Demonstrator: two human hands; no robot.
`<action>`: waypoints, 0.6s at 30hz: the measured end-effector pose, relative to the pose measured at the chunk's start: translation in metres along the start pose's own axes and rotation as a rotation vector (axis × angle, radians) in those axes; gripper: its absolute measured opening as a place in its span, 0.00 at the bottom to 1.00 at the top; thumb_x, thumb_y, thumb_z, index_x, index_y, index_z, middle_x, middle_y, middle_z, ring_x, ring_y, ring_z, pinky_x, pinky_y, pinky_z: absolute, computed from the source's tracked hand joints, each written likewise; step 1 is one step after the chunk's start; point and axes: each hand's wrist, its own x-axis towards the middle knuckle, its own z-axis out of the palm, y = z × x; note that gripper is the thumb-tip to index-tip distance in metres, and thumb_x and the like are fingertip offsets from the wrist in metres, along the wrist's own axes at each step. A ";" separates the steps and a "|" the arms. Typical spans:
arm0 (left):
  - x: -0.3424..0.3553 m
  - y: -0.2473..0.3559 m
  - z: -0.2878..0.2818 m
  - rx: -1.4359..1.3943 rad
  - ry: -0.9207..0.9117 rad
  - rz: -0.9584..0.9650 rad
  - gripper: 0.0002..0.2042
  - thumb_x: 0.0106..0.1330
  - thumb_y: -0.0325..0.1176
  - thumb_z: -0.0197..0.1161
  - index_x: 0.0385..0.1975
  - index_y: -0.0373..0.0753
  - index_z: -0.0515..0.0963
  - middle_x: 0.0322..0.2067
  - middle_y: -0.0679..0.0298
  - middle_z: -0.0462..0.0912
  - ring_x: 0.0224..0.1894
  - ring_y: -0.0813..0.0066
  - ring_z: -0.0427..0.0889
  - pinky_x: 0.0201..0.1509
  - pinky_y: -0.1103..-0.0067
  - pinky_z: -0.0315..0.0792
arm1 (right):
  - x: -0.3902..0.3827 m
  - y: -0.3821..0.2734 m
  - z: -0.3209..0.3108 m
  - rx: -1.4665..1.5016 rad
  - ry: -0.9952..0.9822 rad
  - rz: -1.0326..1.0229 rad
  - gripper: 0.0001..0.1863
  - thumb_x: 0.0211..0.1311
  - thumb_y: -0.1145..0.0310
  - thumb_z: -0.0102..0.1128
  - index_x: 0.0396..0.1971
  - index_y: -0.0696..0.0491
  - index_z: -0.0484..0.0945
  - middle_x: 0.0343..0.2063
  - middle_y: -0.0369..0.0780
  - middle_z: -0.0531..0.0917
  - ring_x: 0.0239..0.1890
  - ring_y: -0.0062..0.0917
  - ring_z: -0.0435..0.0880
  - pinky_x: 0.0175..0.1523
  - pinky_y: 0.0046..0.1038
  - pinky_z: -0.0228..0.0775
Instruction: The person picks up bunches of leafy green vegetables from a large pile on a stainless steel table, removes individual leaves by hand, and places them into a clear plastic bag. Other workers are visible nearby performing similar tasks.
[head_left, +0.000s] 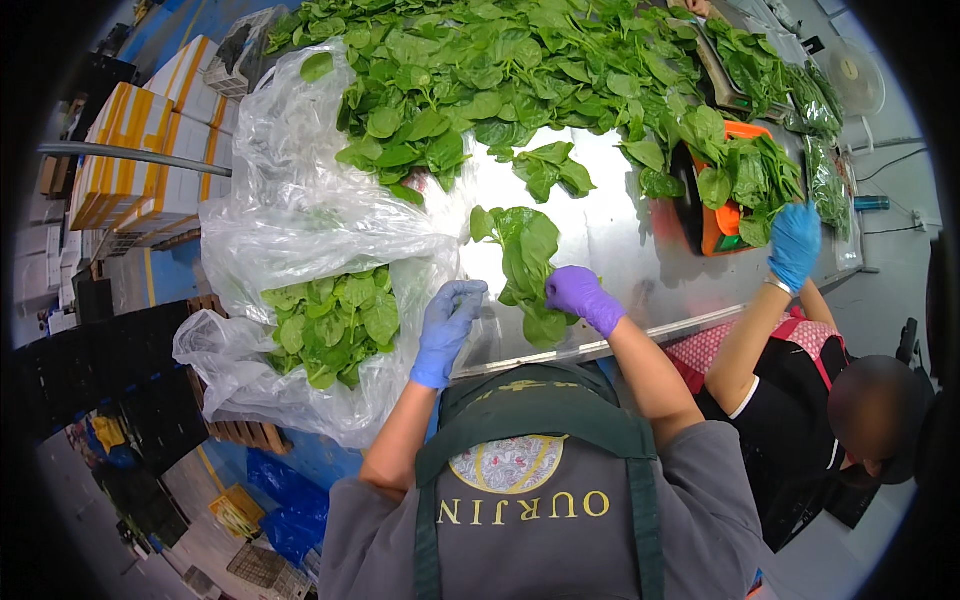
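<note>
My right hand point(585, 298), in a purple glove, is closed on a bunch of broad-leaved greens point(525, 255) just above the metal table's near edge. The leaves hang toward me and spread to the left of my fingers. To the left of the bunch, my left hand point(450, 325), in a pale blue glove, has its fingers apart and holds nothing. Beside it lies a clear plastic bag point(330, 235) with its mouth open, and more leafy greens point(335, 325) sit inside its lower part. A small loose cluster of leaves point(548, 170) rests on the table farther out.
A large heap of leafy greens point(480, 70) covers the far side of the metal table point(625, 230). On the right, a co-worker's blue-gloved hand point(795, 245) touches leaves on an orange scale point(722, 235). White boxes with yellow tape point(140, 150) are stacked at left, behind a metal bar point(130, 155).
</note>
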 end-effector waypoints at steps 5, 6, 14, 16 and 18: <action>0.004 0.007 0.007 -0.064 -0.029 -0.018 0.09 0.62 0.30 0.56 0.41 0.35 0.73 0.31 0.67 0.77 0.28 0.86 0.74 0.31 0.89 0.67 | -0.006 -0.006 -0.028 0.134 0.113 0.175 0.21 0.43 0.47 0.62 0.19 0.53 0.79 0.19 0.43 0.79 0.25 0.35 0.79 0.33 0.34 0.70; 0.003 0.007 0.008 -0.043 -0.033 -0.013 0.09 0.62 0.30 0.56 0.40 0.35 0.73 0.31 0.67 0.77 0.28 0.85 0.75 0.31 0.89 0.67 | -0.004 0.003 -0.024 0.151 0.175 0.217 0.22 0.42 0.46 0.62 0.19 0.53 0.79 0.18 0.43 0.79 0.25 0.35 0.79 0.33 0.34 0.70; 0.008 -0.007 0.011 0.049 -0.065 -0.048 0.09 0.62 0.32 0.56 0.39 0.37 0.74 0.28 0.71 0.76 0.23 0.92 0.66 0.21 0.93 0.58 | -0.019 0.004 0.025 0.305 0.172 0.297 0.20 0.47 0.51 0.62 0.17 0.55 0.78 0.14 0.41 0.79 0.20 0.27 0.79 0.29 0.28 0.70; 0.011 -0.010 0.012 0.033 -0.039 -0.020 0.09 0.62 0.32 0.57 0.39 0.37 0.74 0.30 0.71 0.77 0.24 0.92 0.67 0.21 0.93 0.58 | -0.028 0.004 0.018 0.653 0.190 0.271 0.16 0.50 0.57 0.63 0.18 0.56 0.78 0.14 0.38 0.79 0.19 0.20 0.78 0.27 0.22 0.68; 0.011 -0.013 0.012 0.015 -0.044 -0.012 0.10 0.62 0.33 0.57 0.39 0.36 0.75 0.31 0.71 0.78 0.25 0.92 0.68 0.21 0.93 0.59 | -0.041 -0.003 -0.001 0.947 0.212 0.235 0.13 0.51 0.62 0.63 0.19 0.56 0.77 0.16 0.36 0.79 0.19 0.16 0.76 0.26 0.18 0.66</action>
